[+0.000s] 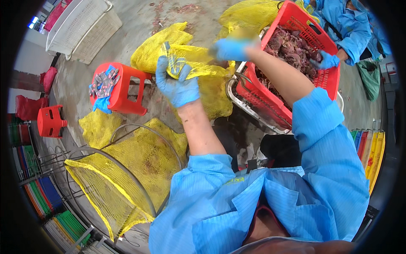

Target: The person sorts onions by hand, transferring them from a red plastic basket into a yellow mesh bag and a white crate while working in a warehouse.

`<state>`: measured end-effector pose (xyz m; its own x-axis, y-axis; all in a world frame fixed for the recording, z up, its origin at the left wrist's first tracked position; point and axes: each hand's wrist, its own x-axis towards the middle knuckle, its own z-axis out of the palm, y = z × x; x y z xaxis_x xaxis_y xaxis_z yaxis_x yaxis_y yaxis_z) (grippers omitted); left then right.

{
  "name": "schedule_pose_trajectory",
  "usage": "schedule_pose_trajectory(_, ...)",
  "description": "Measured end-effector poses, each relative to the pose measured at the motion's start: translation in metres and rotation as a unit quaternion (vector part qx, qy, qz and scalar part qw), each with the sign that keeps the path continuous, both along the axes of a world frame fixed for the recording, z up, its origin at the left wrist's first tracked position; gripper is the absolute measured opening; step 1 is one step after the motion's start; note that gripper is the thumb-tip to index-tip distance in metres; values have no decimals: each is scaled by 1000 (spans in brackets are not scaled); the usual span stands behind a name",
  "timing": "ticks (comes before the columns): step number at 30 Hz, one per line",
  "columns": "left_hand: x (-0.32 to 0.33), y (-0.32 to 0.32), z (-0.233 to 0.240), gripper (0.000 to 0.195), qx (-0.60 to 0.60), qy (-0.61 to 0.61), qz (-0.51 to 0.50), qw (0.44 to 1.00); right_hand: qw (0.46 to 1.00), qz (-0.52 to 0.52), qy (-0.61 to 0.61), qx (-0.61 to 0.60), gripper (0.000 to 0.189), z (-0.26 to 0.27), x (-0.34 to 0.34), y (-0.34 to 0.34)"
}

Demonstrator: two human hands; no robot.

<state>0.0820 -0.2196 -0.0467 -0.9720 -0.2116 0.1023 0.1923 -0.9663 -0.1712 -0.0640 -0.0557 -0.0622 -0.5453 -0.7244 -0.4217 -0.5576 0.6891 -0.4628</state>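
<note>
My left hand (179, 84), in a blue glove, grips the gathered rim of a yellow mesh bag (214, 95). A blue-and-white patterned strip (175, 63) shows at its fingers. My right hand (233, 49), gloved too, is motion-blurred above the bag's other side, left of a red plastic basket (250, 90). A blurred brownish-yellow shape sits by its fingers, and I cannot tell whether it is held. Dark purplish-red, onion-like produce or skins (293, 47) fill much of the basket, which leans tilted on a white crate (236, 95).
Opposite, a person's gloved hand (328, 60) reaches into the basket. A red stool (133, 92) at left bears gloves (104, 84). Another yellow mesh bag (152, 152) lies in a metal hoop frame (125, 168). More yellow bags (250, 14) and white crates (92, 35) stand beyond.
</note>
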Motion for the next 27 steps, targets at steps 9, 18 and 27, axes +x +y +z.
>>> schedule_pose_trajectory(9,17,1,8,42,-3,21,80,997,924,244,11,294,42,-58,-10,-7)
schedule_pose_trajectory(18,41,-25,22,41,-8,56,159,986,930,-26,273,-243,23,-20,-8,13)
schedule_pose_trajectory(27,64,-22,47,12,-69,133,197,969,837,-257,-197,-440,15,115,179,27)
